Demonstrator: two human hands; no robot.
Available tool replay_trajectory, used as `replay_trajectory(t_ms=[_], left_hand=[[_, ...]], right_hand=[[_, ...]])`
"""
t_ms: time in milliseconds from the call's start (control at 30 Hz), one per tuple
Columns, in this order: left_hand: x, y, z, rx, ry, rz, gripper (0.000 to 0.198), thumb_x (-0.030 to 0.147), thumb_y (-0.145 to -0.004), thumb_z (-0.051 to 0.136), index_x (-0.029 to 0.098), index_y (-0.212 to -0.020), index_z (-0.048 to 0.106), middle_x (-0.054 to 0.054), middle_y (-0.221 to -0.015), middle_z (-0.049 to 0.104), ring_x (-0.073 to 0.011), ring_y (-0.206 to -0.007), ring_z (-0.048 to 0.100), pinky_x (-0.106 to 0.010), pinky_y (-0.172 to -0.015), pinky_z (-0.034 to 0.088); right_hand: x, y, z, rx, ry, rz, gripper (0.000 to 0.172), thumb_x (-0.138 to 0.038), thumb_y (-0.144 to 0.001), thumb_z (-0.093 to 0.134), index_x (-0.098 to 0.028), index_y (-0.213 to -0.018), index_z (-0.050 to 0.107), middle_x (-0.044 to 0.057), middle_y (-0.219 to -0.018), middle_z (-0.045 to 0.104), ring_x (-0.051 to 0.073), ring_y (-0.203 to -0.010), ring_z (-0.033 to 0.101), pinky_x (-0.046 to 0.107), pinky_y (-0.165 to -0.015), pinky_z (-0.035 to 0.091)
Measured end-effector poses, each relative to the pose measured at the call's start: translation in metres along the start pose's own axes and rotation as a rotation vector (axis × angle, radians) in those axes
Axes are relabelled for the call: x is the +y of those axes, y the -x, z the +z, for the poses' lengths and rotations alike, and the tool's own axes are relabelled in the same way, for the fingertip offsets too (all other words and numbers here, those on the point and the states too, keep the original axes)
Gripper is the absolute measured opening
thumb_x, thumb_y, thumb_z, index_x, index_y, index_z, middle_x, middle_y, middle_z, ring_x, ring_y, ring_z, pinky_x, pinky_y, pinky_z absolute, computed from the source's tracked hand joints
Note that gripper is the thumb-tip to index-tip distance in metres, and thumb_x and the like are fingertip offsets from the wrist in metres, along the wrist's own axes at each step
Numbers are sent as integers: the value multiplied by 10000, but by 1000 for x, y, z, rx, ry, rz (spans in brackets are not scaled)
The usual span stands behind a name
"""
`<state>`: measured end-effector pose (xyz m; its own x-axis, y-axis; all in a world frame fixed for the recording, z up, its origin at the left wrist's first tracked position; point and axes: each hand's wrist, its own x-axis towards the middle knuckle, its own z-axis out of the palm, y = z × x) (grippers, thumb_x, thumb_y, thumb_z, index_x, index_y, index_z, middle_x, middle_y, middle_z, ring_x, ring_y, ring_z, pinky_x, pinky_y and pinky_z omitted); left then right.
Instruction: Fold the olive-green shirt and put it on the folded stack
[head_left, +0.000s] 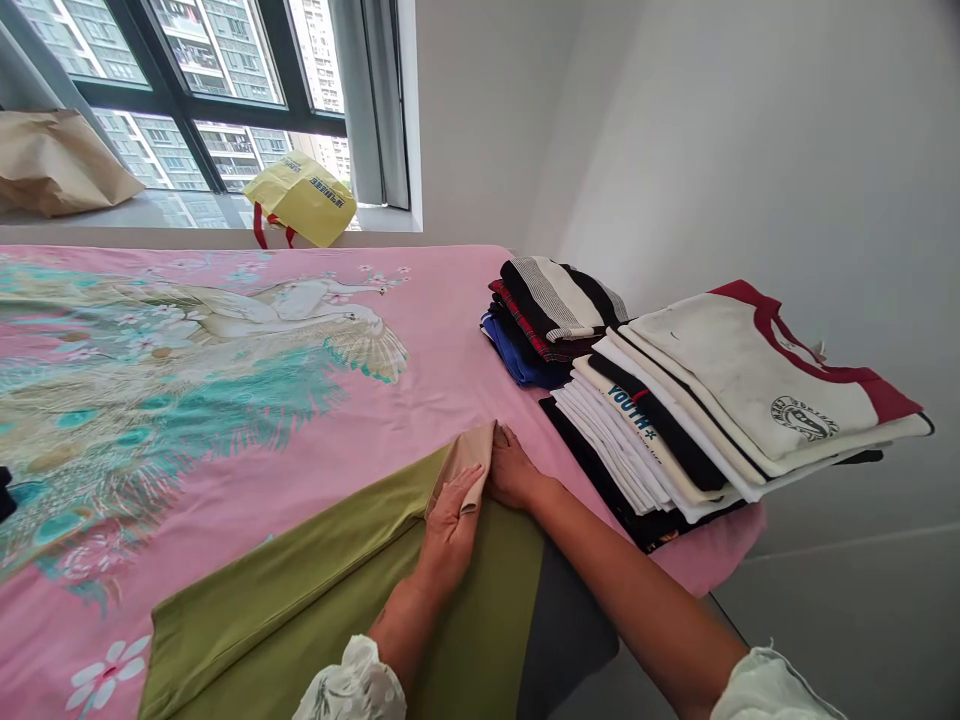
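Observation:
An olive-green garment with a beige part and a dark grey panel lies spread over the near side of the bed, its left part folded over lengthwise. My left hand rests on the beige part at the far end, fingers stretched out along the cloth. Just right of it, my right hand has its fingers curled round the garment's far edge; the fingertips are partly hidden by the cloth. Both hands are close together. The garment's near end runs out of view.
A tall stack of folded shirts stands at the bed's right edge. Behind it sits a smaller pile of folded clothes. The pink bedsheet has a peacock print. A yellow bag and a brown paper bag are by the window.

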<state>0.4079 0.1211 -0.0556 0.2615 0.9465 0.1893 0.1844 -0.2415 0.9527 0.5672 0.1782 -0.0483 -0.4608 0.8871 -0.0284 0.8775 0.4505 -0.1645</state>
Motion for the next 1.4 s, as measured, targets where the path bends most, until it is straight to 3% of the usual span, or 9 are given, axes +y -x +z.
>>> replay_trajectory(t_ms=[167,333,567,733,900,1033,1200,1300,1400], left_hand=[[3,7,9,-214,-453,112,449,366,-914,397,279,-1347,476,-62,-1448,435,-247,-1368,334,-573,-1139,93],[19,12,-2,-396,-591,199,559,507,-821,543,264,-1323,501,-108,-1471,389,-329,-1369,314,-665,-1090,131],[-6,8,-65,-73,-774,239,369,167,-903,350,197,-1123,645,-96,-1264,620,-219,-1240,508,-478,-1083,333],[-26,9,-79,-120,-926,104,430,308,-930,357,223,-1326,499,-85,-1401,496,-242,-1333,395,-542,-1131,171],[-29,12,-81,-190,-914,30,487,395,-929,343,257,-1390,420,-53,-1485,371,-237,-1394,277,-517,-1149,34],[-15,13,-88,-169,-770,-1,497,383,-898,405,204,-1358,459,-104,-1468,401,-261,-1380,305,-533,-1139,81],[24,99,-117,67,-370,-10,300,423,-824,543,224,-1020,654,-71,-1069,672,-233,-1041,591,-333,-933,438],[31,200,-129,139,-143,-324,287,470,-764,621,223,-620,596,2,-612,564,-158,-600,527,-247,-585,445],[15,291,-128,304,134,-720,401,549,-678,682,200,-539,541,11,-539,498,-141,-535,486,-256,-532,438]], right_hand=[[13,-3,30,36,5,217,624,-312,-870,461,-176,-1457,300,101,-1534,219,280,-1421,114,496,-1140,79],[33,-8,38,128,-18,448,523,-201,-907,335,-187,-1429,363,87,-1505,302,278,-1404,195,485,-1079,267],[24,0,-4,392,-84,440,495,-219,-936,199,-98,-1318,490,140,-1327,524,207,-1272,425,382,-1092,305],[-21,-10,2,126,-191,26,508,-394,-955,287,-161,-1387,415,67,-1466,383,191,-1385,253,416,-1153,158],[9,-16,10,154,-306,389,553,-379,-903,440,-92,-1374,414,162,-1468,349,299,-1370,265,565,-1116,84],[20,19,-17,317,-356,425,466,-303,-929,352,-42,-1293,481,168,-1375,467,235,-1301,367,401,-1114,210],[-21,141,-24,526,-463,514,411,-420,-947,288,-164,-980,607,94,-981,639,191,-896,573,287,-824,451],[-52,224,16,605,-807,747,369,-521,-862,469,-202,-698,556,21,-662,566,170,-637,525,277,-617,443],[-72,275,68,532,-1088,944,368,-573,-739,607,-207,-760,582,23,-688,589,195,-671,564,298,-611,474]])
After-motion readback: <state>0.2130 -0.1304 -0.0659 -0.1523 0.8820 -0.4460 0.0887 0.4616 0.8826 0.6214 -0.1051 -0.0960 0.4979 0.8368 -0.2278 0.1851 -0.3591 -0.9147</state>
